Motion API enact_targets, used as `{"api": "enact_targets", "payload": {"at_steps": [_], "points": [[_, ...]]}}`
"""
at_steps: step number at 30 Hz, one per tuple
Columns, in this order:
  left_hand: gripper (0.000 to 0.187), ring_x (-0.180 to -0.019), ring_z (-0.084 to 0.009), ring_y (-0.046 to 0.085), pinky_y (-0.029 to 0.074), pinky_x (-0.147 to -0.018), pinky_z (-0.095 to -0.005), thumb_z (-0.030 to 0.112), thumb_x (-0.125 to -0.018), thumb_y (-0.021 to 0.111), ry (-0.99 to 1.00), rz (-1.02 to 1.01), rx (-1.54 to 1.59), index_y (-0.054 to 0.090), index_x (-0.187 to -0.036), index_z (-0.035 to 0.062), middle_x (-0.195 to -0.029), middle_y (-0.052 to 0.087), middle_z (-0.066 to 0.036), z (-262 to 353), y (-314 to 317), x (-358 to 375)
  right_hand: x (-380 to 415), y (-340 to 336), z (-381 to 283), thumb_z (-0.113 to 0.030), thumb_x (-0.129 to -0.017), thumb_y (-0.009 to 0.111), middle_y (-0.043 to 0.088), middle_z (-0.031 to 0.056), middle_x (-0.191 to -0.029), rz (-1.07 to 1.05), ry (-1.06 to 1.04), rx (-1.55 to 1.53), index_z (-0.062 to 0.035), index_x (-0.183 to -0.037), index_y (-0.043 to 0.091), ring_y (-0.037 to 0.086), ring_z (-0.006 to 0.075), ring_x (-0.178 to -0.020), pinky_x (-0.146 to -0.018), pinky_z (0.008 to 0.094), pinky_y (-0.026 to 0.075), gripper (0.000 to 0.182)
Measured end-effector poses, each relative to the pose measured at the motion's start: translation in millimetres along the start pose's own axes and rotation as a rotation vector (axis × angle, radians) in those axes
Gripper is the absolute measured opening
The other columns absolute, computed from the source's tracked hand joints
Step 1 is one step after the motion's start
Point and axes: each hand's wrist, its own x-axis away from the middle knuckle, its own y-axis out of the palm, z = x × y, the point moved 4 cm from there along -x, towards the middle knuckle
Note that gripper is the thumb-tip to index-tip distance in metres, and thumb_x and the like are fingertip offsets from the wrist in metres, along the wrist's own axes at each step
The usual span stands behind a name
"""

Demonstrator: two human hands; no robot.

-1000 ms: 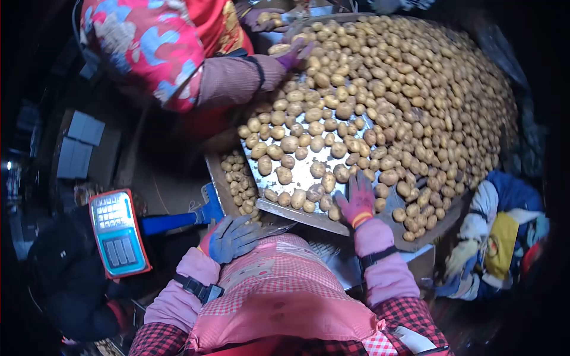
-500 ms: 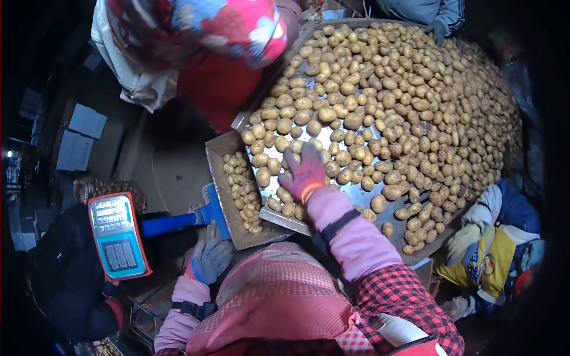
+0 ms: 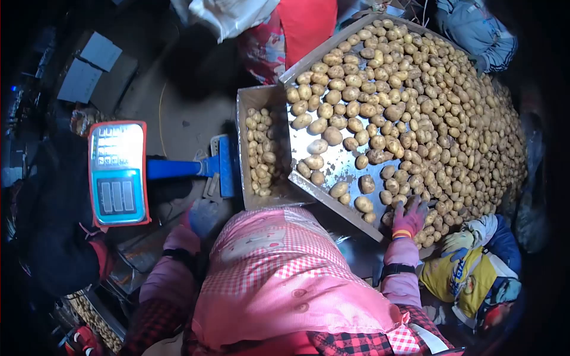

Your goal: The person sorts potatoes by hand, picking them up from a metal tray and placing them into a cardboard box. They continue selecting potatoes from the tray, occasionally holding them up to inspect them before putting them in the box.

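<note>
My right hand [image 3: 409, 220], in a pink and grey glove, lies at the near edge of the heap of potatoes [image 3: 439, 136]. Its fingers are spread and touch potatoes there, with no firm grip to be seen. The potatoes rest on a sloping metal table [image 3: 309, 144]. My left hand [image 3: 203, 217], in a blue-grey glove, is low beside the blue scale platform [image 3: 226, 166]; it is dim and somewhat blurred, and its fingers look stretched out. A box [image 3: 249, 188] partly filled with potatoes stands between the scale and the table's narrow end.
A scale display [image 3: 119, 173] with a red rim stands at left on a blue post [image 3: 173, 169]. Other people are around the table: a grey-blue sleeve [image 3: 475, 32] at the back, a gloved hand [image 3: 458, 242] at right. A raised metal rim [image 3: 335, 204] borders the table's near side.
My right hand has moved from the table's narrow end to the heap's near right edge. Fewer potatoes lie near the outlet. The view has shifted, and the person at upper left has moved back.
</note>
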Motion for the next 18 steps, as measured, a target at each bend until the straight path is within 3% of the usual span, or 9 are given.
{"api": "enact_targets", "payload": {"at_steps": [2, 4, 5, 7, 15, 18], "points": [[0.039, -0.124, -0.0299, 0.044, 0.03, -0.11, -0.0475, 0.045, -0.101, 0.032, -0.332, 0.238, 0.592, 0.054, -0.116, 0.0156, -0.132, 0.051, -0.009, 27, 8, 18, 23, 7, 17, -0.045, -0.083, 0.064, 0.035, 0.0263, -0.147, -0.016, 0.067, 0.022, -0.012, -0.146, 0.038, 0.033, 0.0408, -0.136, -0.111, 0.0483, 0.028, 0.076], [0.042, -0.128, -0.0308, 0.042, 0.028, -0.112, -0.0477, 0.048, -0.1, 0.035, -0.655, 0.466, 1.169, 0.054, -0.121, 0.017, -0.137, 0.049, -0.009, 51, 18, 29, 50, 33, 21, -0.047, -0.081, 0.065, 0.033, 0.0257, -0.148, -0.12, 0.156, -0.198, -0.0138, -0.146, 0.037, 0.031, 0.0395, -0.138, -0.112, 0.048, 0.027, 0.078], [0.042, -0.128, -0.0308, 0.042, 0.028, -0.112, -0.0477, 0.048, -0.1, 0.035, -0.658, 0.46, 1.175, 0.054, -0.121, 0.017, -0.137, 0.049, -0.009, 45, 17, 29, 56, 16, -4, -0.048, -0.079, 0.067, 0.03, 0.0246, -0.149, -0.118, 0.145, -0.043, -0.0158, -0.146, 0.038, 0.031, 0.0384, -0.138, -0.111, 0.0475, 0.028, 0.079], [0.059, -0.136, -0.0308, 0.038, 0.026, -0.115, -0.0465, 0.05, -0.098, 0.04, -0.727, 0.52, 1.206, 0.042, -0.141, 0.009, -0.145, 0.043, -0.014, 25, 12, 28, 61, 18, -11, -0.049, -0.078, 0.068, 0.03, 0.0227, -0.148, -0.155, 0.249, 0.007, -0.0181, -0.145, 0.04, 0.032, 0.038, -0.137, -0.11, 0.0469, 0.031, 0.079], [0.062, -0.139, -0.0323, 0.033, 0.024, -0.115, -0.048, 0.05, -0.097, 0.042, -0.642, 0.299, 1.123, 0.038, -0.143, 0.0082, -0.149, 0.037, -0.014, -8, -2, 15, 60, 26, -3, -0.049, -0.075, 0.071, 0.034, 0.0194, -0.146, -0.087, 0.25, -0.01, -0.0183, -0.14, 0.046, 0.037, 0.0364, -0.135, -0.107, 0.0442, 0.036, 0.076], [0.063, -0.14, -0.0327, 0.032, 0.024, -0.115, -0.0484, 0.05, -0.097, 0.043, -0.614, 0.218, 1.112, 0.037, -0.144, 0.0081, -0.15, 0.036, -0.014, 7, 7, -11, 60, 25, -5, -0.048, -0.074, 0.072, 0.034, 0.0182, -0.146, -0.115, 0.278, -0.008, -0.0186, -0.139, 0.046, 0.037, 0.0348, -0.135, -0.107, 0.0442, 0.037, 0.076]]}}
